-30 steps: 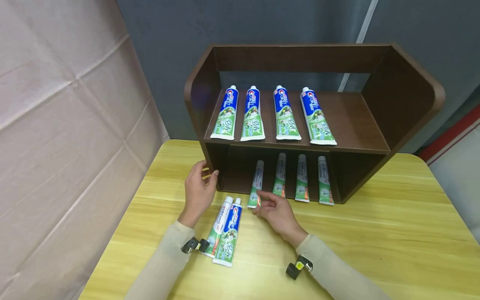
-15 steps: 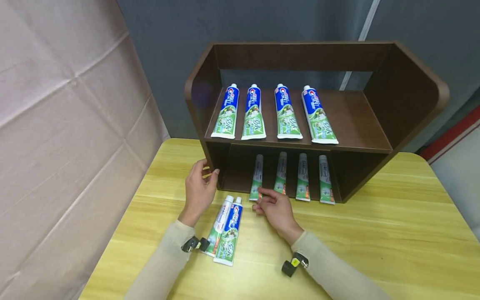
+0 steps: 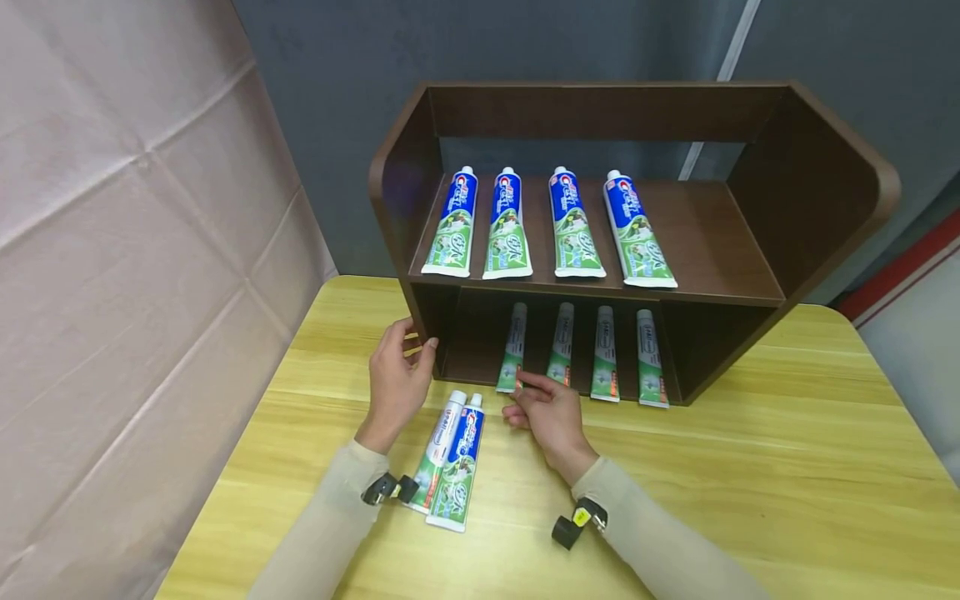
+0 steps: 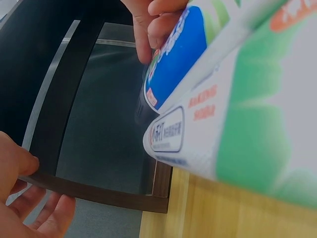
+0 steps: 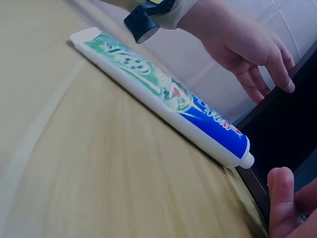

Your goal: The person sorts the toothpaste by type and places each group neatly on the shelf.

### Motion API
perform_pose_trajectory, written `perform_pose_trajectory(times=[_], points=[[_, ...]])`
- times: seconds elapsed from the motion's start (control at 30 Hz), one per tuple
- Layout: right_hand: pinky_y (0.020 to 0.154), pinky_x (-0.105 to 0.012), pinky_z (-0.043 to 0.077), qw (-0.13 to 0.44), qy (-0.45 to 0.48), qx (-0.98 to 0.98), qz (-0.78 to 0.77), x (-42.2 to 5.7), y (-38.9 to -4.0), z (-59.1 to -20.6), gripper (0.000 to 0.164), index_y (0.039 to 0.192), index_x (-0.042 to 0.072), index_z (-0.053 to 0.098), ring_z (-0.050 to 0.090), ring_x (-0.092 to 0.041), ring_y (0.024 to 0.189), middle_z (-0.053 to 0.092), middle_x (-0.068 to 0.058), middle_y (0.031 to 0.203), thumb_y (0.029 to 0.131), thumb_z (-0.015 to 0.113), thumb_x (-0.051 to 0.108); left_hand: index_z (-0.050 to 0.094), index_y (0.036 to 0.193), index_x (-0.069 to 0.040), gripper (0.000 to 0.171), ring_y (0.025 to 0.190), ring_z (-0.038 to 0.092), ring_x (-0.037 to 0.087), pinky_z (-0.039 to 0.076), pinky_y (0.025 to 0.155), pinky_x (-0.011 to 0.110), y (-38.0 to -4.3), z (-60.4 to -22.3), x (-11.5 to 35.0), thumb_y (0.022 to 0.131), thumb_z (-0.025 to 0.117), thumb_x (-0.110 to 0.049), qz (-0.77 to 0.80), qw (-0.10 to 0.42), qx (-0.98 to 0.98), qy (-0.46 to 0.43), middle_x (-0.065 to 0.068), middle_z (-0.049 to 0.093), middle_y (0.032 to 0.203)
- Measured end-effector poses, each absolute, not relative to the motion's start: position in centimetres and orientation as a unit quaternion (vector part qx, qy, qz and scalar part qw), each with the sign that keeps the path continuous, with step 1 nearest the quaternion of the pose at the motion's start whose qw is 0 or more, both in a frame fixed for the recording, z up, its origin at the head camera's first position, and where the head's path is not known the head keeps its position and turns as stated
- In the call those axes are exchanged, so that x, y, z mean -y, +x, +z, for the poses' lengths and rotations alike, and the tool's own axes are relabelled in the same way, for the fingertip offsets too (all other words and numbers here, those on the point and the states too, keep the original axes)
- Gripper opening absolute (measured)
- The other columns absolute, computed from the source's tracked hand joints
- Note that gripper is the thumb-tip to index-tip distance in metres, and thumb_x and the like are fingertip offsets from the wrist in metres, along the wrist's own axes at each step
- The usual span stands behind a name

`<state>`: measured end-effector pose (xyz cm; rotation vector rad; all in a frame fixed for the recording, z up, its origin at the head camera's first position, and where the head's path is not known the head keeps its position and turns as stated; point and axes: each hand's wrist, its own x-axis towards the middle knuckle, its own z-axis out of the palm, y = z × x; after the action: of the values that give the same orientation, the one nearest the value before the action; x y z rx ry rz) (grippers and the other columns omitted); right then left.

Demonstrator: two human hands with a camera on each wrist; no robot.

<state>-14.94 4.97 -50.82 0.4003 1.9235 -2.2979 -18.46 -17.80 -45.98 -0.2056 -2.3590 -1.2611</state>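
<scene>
My left hand [image 3: 397, 379] grips the left side panel of a dark brown two-tier shelf [image 3: 705, 242]; in the left wrist view the thumb [image 4: 27, 163] and fingers lie on opposite sides of the panel's edge. At the lower tier, my right hand [image 3: 553, 421] pinches the bottom end of a grey-and-green toothpaste tube [image 3: 514, 346], which lies cap inward at the left of a row. On the table between the hands, a white-and-green toothpaste tube [image 3: 438, 450] lies partly under a blue-and-green toothpaste tube [image 3: 459, 471].
Several blue-and-green tubes [image 3: 573, 225] lie side by side on the upper tier. Several grey-and-green tubes [image 3: 604, 354] share the lower tier, one partly behind the right hand. The shelf stands on a yellow wooden table [image 3: 787, 450], with a pale cloth wall [image 3: 150, 292] at the left.
The leftmost lower tube has slid further into the shelf, its bottom end now near the front edge. My right hand has moved slightly forward with it; the left hand stays put.
</scene>
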Motion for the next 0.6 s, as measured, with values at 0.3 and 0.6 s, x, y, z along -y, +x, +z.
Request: perform_pose_trajectory(times=[0.3, 0.6], points=[[0.062, -0.025, 0.066, 0.061, 0.147, -0.615, -0.773, -5.04, -15.2, -50.77, 0.036, 0.136, -0.001, 0.066, 0.075, -0.014, 0.066, 0.075, -0.028, 0.112, 0.1, 0.063, -0.005, 0.062, 0.134, -0.005, 0.036, 0.106, 0.076, 0.032, 0.067, 0.087, 0.047, -18.56, -46.1, 17.91, 0.101, 0.072, -0.015, -0.456, 0.231, 0.856, -0.078, 0.014, 0.068, 0.124], [0.063, -0.024, 0.065, 0.063, 0.152, -0.602, -0.781, -5.34, -14.99, -50.55, 0.039, 0.14, 0.0, 0.063, 0.074, -0.013, 0.067, 0.074, -0.025, 0.111, 0.102, 0.061, -0.004, 0.062, 0.135, -0.006, 0.036, 0.107, 0.075, 0.031, 0.067, 0.088, 0.046, -18.53, -46.17, 17.89, 0.101, 0.072, -0.016, -0.457, 0.227, 0.856, -0.077, 0.013, 0.068, 0.125]])
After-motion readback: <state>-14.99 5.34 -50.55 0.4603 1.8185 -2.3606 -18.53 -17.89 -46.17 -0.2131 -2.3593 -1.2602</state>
